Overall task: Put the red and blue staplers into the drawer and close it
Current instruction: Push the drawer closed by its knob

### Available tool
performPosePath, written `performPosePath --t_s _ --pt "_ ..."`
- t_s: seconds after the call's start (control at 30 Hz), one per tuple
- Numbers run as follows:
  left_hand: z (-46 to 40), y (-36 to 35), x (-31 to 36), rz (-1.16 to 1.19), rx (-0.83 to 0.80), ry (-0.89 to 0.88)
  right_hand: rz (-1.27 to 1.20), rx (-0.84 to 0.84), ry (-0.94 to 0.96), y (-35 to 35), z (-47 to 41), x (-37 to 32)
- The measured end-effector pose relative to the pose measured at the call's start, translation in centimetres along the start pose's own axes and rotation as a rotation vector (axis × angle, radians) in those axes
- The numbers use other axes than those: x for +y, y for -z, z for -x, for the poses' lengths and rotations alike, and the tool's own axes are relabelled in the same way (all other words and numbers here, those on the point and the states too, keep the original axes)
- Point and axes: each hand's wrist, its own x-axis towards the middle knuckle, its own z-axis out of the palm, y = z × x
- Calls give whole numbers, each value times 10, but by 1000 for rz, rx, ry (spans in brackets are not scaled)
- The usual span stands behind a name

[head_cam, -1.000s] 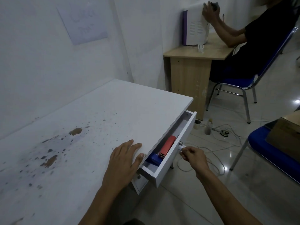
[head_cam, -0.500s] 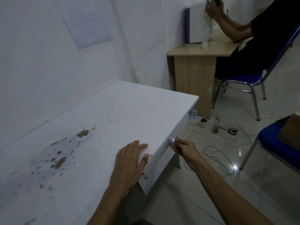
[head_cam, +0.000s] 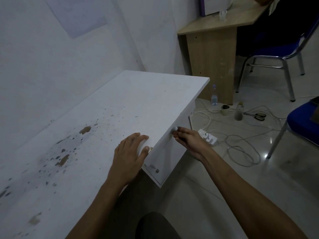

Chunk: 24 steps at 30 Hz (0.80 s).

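Observation:
The white drawer (head_cam: 165, 152) under the table's right edge is pushed fully in, its front flush. Both staplers are hidden inside it. My right hand (head_cam: 188, 140) reaches to the drawer's round white knob (head_cam: 175, 128); its fingers are stretched out, the tips touching the knob, not wrapped around it. My left hand (head_cam: 131, 152) lies flat on the stained white table (head_cam: 120, 109), thumb hooked over the edge just above the drawer front.
A wooden desk (head_cam: 212, 54) with a seated person on a blue chair (head_cam: 276, 49) stands behind. Another blue chair (head_cam: 303, 128) is at the right. On the floor lie a power strip (head_cam: 208, 138), cables, a bottle (head_cam: 214, 95) and scissors (head_cam: 259, 116).
The drawer, open one second ago with the red and blue staplers showing, has slid shut. My right hand's pinch on the knob has loosened to straight fingers. The left hand stayed put.

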Motion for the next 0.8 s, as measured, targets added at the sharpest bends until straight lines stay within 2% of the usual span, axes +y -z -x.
performPosePath --t_s 0.33,0.57,0.8 --pt "0 -2 1 -21 -13 42 39 -153 -89 -5 -33 2" --pt "1 -1 3 -22 -20 51 101 -181 -121 -11 -41 0" --pt "1 -1 2 -24 -28 36 122 -148 -113 -1 -6 9"
